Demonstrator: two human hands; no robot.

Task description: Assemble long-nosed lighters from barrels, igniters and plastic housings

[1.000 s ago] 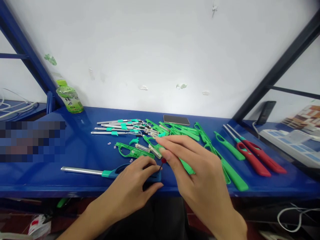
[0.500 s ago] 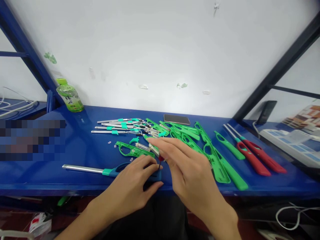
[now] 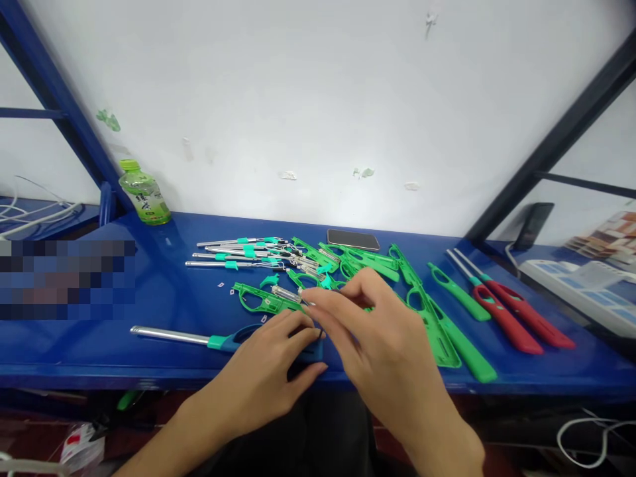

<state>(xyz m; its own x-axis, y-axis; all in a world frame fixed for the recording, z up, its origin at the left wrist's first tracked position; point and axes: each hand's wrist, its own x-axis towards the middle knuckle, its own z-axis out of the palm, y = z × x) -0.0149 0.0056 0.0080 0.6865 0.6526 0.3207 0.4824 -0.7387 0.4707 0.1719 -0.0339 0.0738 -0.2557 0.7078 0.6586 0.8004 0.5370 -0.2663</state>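
Note:
My left hand rests on the handle of a blue lighter with a long metal nozzle, lying near the front edge of the blue table; its fingers are curled over the handle. My right hand hovers just right of it, thumb and forefinger pinched over the handle's top. What they pinch is hidden. A green half-shell with a metal part lies just behind my hands.
Behind lie several metal nozzles with teal collars, several green shells, finished green lighters and red lighters. A phone lies by the wall, a green bottle at back left, a white power strip far right.
My right hand has moved left and down toward the blue lighter's handle, closing into a pinch; the small red piece seen at its fingertips is now hidden. My left hand stays put.

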